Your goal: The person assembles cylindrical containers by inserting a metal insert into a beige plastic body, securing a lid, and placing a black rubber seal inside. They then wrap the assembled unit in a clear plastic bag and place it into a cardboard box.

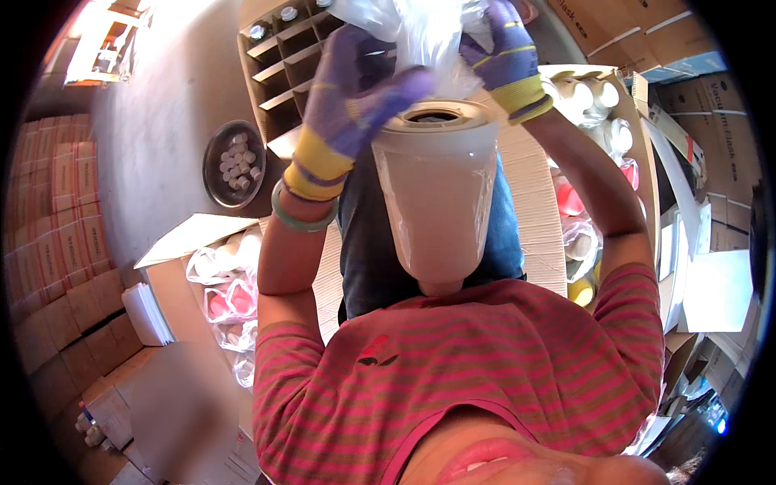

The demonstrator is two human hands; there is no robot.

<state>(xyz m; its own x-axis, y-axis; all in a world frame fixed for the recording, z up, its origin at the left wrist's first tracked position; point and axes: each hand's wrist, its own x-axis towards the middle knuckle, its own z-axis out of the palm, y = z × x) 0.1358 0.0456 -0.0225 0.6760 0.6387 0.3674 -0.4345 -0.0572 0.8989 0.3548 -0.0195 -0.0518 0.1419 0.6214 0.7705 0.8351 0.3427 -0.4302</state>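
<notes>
A cream flask body [440, 194] stands between my thighs, its narrow end against my shirt and its wide, ringed end with a dark round hole facing away from me. Just beyond that ring, a crumpled clear plastic bag [432, 40] is bunched up between my hands. My left hand [356, 97], in a purple and yellow glove, grips the bag's left side; its thumb stretches over the flask's rim and is a little blurred. Gloved the same way, my right hand [509, 61] has its fingers closed on the bag's right side, partly hidden by the plastic.
Beyond my left hand is a divided carton [279, 73] with a few bottles. A dark round tray [234, 162] holds small white caps. Open cartons of bagged flasks stand at my left [230, 299] and right [594, 105]. Stacked boxes [61, 202] line the far left.
</notes>
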